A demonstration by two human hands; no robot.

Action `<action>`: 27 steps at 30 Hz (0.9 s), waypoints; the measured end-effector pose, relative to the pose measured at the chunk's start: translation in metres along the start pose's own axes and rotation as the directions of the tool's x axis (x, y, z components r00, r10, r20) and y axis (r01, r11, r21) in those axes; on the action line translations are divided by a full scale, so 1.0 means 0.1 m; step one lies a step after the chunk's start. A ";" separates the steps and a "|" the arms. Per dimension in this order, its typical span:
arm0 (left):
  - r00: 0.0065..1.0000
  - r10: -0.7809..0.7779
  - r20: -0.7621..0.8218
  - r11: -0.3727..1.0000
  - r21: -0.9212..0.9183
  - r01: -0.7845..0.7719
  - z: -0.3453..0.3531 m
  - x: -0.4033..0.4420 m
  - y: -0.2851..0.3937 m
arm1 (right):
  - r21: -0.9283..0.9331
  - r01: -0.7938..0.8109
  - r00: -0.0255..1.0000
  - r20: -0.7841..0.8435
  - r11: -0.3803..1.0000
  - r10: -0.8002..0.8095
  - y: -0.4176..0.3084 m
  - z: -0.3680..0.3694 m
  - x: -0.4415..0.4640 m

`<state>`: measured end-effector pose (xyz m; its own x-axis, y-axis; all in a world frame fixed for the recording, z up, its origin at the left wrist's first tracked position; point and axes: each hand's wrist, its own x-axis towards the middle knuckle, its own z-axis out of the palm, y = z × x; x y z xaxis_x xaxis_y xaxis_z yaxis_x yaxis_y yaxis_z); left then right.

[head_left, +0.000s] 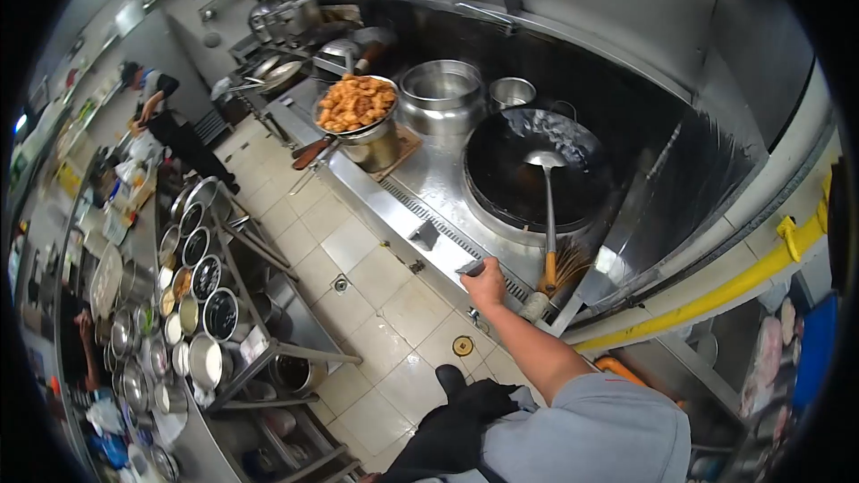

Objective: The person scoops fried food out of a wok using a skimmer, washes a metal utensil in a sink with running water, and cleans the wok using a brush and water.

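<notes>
My right hand (484, 284) reaches to the front edge of the stove (353, 181), its fingers closed around a dark flat lever (468, 268). A similar lever (424, 234) sits a little farther along the same edge. Behind the hand, a large black wok (501, 165) rests on the burner, wet and shiny inside. A ladle (549, 201) lies in the wok, its wooden handle hanging over the near rim beside a bamboo brush (573, 270). My left hand is out of view.
Fried pieces (356, 103) fill a strainer over a metal pot (374, 150). A wide steel pot (440, 94) and a smaller one (512, 92) stand behind. Left, a rack holds several containers (207, 279). Another person (170, 121) stands across the aisle. A yellow pipe (707, 297) runs right.
</notes>
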<state>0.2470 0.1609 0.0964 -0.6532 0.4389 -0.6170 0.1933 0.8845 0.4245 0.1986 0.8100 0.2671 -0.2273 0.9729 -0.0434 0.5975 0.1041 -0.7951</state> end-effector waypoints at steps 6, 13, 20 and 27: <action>0.980 0.186 0.073 0.969 0.151 -0.195 -0.51 0.62 0.02 | -0.144 0.045 0.989 0.146 0.989 -0.024 0.02 -0.10 0.08; 0.764 0.645 -0.036 0.743 0.264 -0.615 -0.95 1.47 0.06 | -0.334 0.289 0.948 0.231 0.897 -0.219 -0.69 -0.88 -0.20; 0.952 0.134 0.276 0.989 0.016 -0.144 -1.60 2.98 0.26 | -0.626 -0.026 0.936 -0.289 0.779 -0.200 -0.88 -1.51 0.20; 0.971 -0.010 0.239 0.999 -0.040 0.020 -1.80 3.63 0.93 | -0.431 -0.269 0.943 -0.298 0.861 0.146 -0.69 -1.16 0.45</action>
<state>-0.1040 0.3740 0.0311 -0.4611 0.4549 -0.7619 0.1506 0.8863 0.4380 0.2364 0.8707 0.3905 0.1017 0.9945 0.0232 0.9073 -0.0832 -0.4123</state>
